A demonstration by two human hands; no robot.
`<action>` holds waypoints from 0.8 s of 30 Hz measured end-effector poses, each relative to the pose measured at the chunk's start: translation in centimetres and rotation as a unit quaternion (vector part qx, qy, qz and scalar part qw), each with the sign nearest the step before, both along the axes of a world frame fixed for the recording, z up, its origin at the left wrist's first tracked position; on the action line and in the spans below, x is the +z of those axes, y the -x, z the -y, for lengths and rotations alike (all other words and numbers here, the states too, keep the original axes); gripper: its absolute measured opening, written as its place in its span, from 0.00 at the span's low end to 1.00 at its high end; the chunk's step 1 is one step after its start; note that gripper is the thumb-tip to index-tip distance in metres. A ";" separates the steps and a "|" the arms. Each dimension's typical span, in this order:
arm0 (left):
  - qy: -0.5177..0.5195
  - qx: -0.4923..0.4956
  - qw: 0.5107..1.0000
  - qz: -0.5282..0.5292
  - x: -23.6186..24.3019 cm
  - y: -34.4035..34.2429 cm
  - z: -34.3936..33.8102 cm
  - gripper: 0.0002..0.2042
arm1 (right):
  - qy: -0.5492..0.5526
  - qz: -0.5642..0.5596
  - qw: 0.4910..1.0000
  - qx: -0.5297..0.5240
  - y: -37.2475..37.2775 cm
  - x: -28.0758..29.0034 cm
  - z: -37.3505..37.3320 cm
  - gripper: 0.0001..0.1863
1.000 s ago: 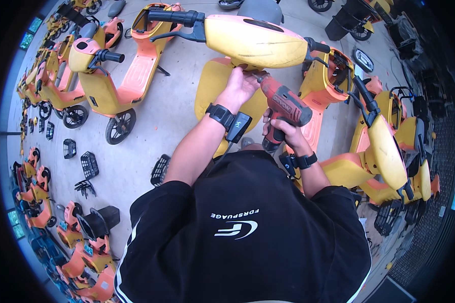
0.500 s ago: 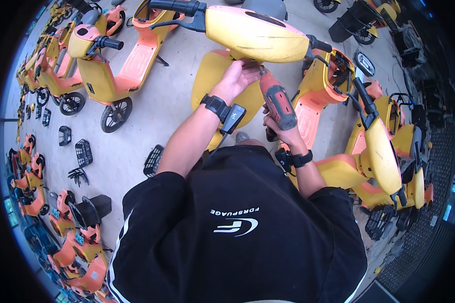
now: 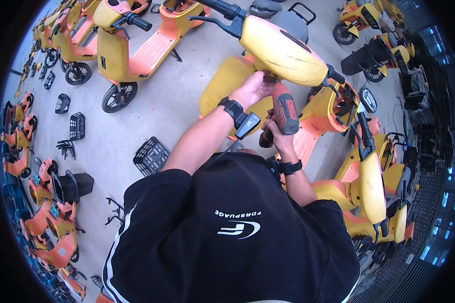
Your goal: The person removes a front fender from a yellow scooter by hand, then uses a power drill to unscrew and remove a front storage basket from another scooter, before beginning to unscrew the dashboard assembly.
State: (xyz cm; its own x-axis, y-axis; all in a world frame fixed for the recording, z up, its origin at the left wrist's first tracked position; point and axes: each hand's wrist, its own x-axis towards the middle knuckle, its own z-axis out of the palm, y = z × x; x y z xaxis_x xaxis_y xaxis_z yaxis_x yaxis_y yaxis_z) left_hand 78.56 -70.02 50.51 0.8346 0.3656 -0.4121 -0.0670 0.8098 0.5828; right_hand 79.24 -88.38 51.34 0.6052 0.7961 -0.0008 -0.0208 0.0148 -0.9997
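Note:
A red and black cordless power drill [image 3: 285, 107] is gripped in my right hand [image 3: 278, 132], its nose tilted up to the underside of a scooter's yellow handlebar cover [image 3: 283, 53]. Beside the drill's nose, my left hand [image 3: 254, 91] reaches up under the same cover, fingers stretched out; their tips are partly hidden by the cover. The drill's tip and whatever it meets cannot be made out. Below the cover stands the scooter's yellow front panel [image 3: 220, 91], just left of my left hand. A black brake lever [image 3: 212, 25] juts from the cover's left side.
Another yellow and pink scooter [image 3: 131, 55] stands to the left, and one more [image 3: 371, 187] is close at my right. Black wire baskets [image 3: 151, 155] lie on the grey floor [image 3: 106, 131]. A black bin-like box [image 3: 73, 187] sits at lower left among several scooters.
The view has shifted, so the scooters appear moved in the picture. The drill has turned more upright, its nose still under the cover. My left hand stays beneath the cover.

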 end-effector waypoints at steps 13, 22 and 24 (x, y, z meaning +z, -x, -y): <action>0.009 -0.014 1.000 -0.006 0.0 0.1 0.0 0.15 | 0.010 -0.009 1.000 -0.007 0.1 -0.2 0.0 0.11; 0.000 -0.023 1.000 -0.005 0.0 -0.3 0.3 0.17 | -0.010 -0.088 0.996 -0.031 0.6 0.7 -0.1 0.09; 0.013 -0.022 1.000 -0.001 0.0 -0.3 0.3 0.18 | -0.013 -0.088 0.996 -0.030 0.7 0.8 -0.1 0.09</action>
State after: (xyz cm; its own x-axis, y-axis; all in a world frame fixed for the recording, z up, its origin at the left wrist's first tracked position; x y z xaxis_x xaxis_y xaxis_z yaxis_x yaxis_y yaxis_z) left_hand 78.85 -70.29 50.48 0.8489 0.3168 -0.4232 -0.0288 0.8270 0.5614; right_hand 78.53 -88.24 52.15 0.6442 0.7594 -0.0909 -0.1942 0.0474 -0.9798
